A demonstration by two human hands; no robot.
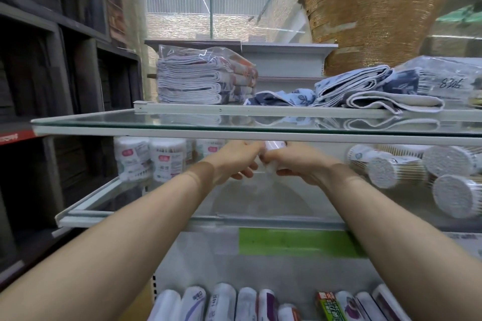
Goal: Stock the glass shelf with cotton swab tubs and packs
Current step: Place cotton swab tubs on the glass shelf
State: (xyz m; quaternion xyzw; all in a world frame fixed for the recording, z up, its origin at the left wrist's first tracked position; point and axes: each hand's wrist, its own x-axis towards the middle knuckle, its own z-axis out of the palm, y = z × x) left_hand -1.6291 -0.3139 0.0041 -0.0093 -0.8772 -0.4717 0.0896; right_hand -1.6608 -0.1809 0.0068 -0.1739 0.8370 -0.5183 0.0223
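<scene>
Both hands meet mid-air over the lower glass shelf, left hand and right hand each with fingers curled on one small white swab pack, blurred. Upper glass shelf edge sits just above the knuckles, carries folded towels. Upright swab tubs at left, round packs lying on their sides at right, rolls below

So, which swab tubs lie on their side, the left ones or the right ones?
The right tubs: their round white ends face the camera. The left tubs stand upright, labels forward.
</scene>
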